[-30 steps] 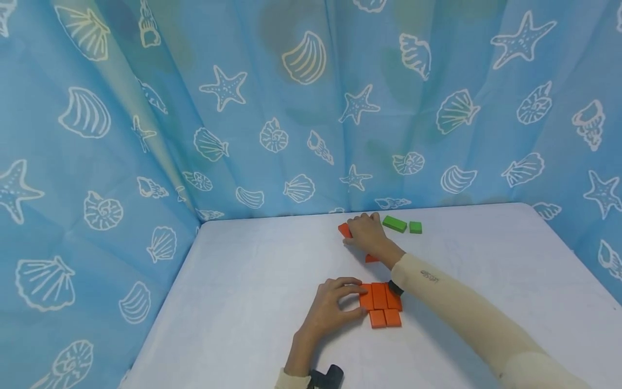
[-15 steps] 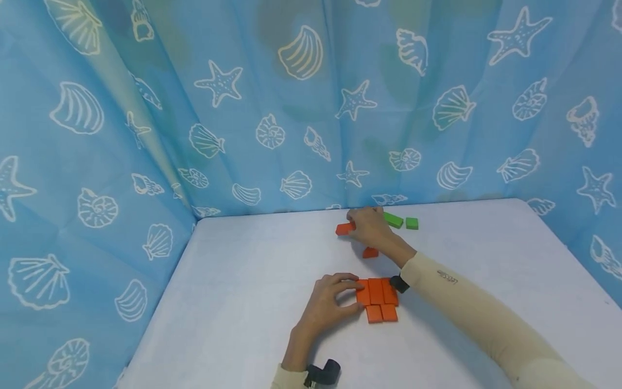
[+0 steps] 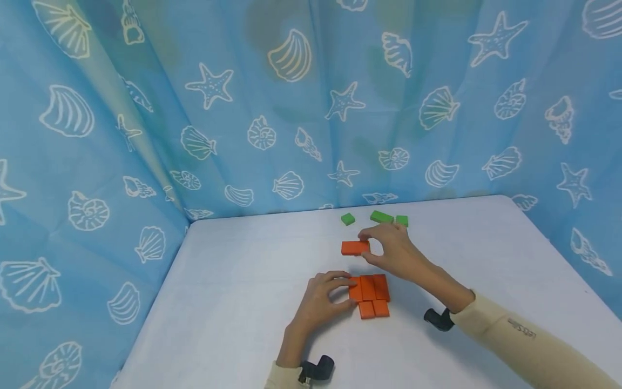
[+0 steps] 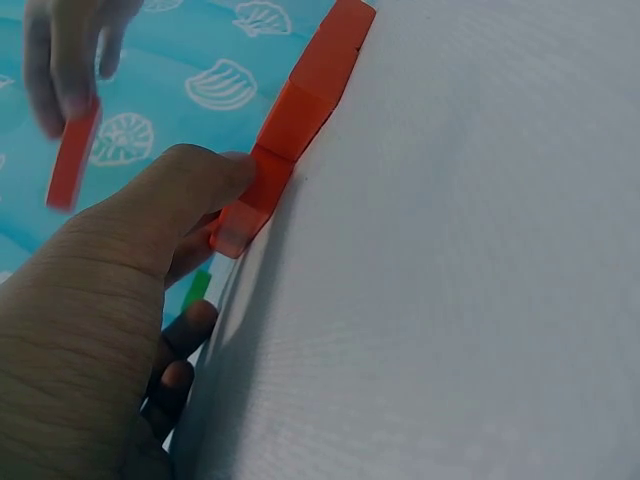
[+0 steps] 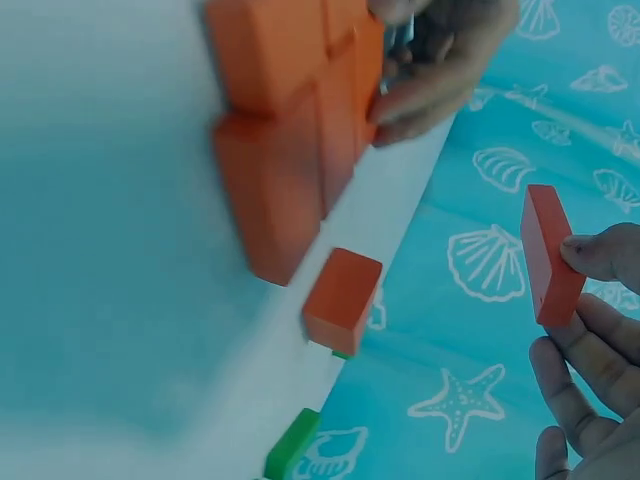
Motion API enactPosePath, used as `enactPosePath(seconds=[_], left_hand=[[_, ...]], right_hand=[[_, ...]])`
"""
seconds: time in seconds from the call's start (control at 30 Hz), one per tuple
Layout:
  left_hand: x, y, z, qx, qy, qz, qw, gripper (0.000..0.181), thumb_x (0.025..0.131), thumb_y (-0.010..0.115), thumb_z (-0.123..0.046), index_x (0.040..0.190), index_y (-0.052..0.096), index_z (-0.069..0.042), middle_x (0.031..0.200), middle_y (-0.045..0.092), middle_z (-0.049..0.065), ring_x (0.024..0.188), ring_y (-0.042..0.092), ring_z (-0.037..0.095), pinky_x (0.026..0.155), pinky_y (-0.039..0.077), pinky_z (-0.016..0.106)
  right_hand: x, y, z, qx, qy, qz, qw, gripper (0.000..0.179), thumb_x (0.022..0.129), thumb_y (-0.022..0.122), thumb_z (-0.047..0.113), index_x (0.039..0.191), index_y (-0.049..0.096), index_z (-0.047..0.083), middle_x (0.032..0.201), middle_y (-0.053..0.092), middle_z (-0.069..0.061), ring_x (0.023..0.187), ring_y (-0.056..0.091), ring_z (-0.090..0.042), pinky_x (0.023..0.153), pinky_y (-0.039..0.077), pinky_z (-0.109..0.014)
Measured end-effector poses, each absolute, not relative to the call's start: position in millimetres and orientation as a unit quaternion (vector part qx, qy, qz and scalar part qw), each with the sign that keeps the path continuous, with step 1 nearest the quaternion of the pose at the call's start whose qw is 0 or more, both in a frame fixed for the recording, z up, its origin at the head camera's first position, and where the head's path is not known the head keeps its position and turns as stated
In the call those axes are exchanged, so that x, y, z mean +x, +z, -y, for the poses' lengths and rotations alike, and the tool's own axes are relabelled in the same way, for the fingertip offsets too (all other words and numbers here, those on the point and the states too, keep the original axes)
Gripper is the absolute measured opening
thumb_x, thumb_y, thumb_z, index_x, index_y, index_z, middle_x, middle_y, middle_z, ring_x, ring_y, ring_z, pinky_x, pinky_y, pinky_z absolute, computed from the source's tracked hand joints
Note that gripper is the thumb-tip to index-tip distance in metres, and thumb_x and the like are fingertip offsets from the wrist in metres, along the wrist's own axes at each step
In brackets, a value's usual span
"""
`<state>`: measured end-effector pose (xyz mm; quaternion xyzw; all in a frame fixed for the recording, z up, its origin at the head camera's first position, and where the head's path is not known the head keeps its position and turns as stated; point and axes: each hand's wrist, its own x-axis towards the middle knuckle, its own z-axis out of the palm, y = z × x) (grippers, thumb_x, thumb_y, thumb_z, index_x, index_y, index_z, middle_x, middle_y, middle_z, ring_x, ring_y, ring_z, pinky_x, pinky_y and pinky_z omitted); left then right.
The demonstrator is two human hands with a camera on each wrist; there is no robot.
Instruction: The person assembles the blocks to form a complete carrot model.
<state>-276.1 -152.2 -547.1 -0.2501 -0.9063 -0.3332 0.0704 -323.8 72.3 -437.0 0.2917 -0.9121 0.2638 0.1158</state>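
Observation:
My right hand point(image 3: 396, 249) pinches the right end of a long orange block point(image 3: 355, 248) between thumb and fingers, raised over the table. In the right wrist view this block point(image 5: 550, 255) stands out against the blue curtain. My left hand point(image 3: 318, 301) grips the leftmost block point(image 3: 356, 289) of a flat orange group, thumb at its near end and fingertips at its far end. Two more long blocks point(image 3: 375, 288) lie beside it, with two short blocks point(image 3: 373, 309) along the near side. A loose short orange block point(image 5: 342, 300) is mostly hidden under the raised one in the head view.
At the table's back lie a small green block point(image 3: 347, 219), a longer green block point(image 3: 382, 216) and another small green one point(image 3: 401, 220). A blue shell-print curtain point(image 3: 233, 135) rises behind and left of the white table point(image 3: 233, 270).
The right hand has lifted the long orange block from the back and brought it nearer, uncovering a small green block. The left hand keeps its grip at the group. The head view has shifted slightly.

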Motion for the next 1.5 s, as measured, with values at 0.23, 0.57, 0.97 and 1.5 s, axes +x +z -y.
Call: enactPosePath(seconds=[0.23,0.57,0.97,1.5], left_hand=[[-279,-549,155,-0.253,-0.327,0.907,0.077,0.036,0.088,0.074,-0.04,0.122,0.072,-0.03,0.132,0.059,-0.015,0.112,0.05,0.01,0.096,0.041,0.038],[-279,-551,155,-0.253,-0.326,0.908,0.078,0.035,0.088,0.074,-0.039,0.122,0.072,-0.029,0.13,0.06,-0.014,0.112,0.052,0.011,0.097,0.041,0.04],[-277,-551,153,-0.247,-0.321,0.911,0.073,0.035,0.089,0.073,-0.04,0.122,0.072,-0.029,0.131,0.06,-0.013,0.115,0.052,0.012,0.099,0.04,0.042],[-276,-549,150,-0.249,-0.327,0.908,0.076,0.034,0.089,0.074,-0.039,0.122,0.072,-0.03,0.131,0.06,-0.014,0.116,0.052,0.011,0.102,0.04,0.044]], right_hand=[[-284,-452,-96,0.297,0.273,0.91,0.097,0.039,0.082,0.082,0.015,0.118,0.069,0.012,0.108,0.069,0.003,0.109,0.059,-0.022,0.101,0.028,-0.056],[-242,-476,-109,0.317,0.278,0.903,0.084,0.04,0.078,0.085,0.017,0.116,0.071,0.015,0.108,0.067,0.011,0.11,0.057,-0.018,0.098,0.031,-0.054],[-223,-494,-109,0.339,0.267,0.901,0.052,0.039,0.077,0.085,0.016,0.114,0.072,0.017,0.11,0.067,0.012,0.109,0.057,-0.018,0.097,0.033,-0.057],[-225,-504,-111,0.356,0.203,0.908,0.083,0.034,0.075,0.088,0.021,0.106,0.074,0.022,0.102,0.069,0.015,0.107,0.056,-0.018,0.094,0.036,-0.061]])
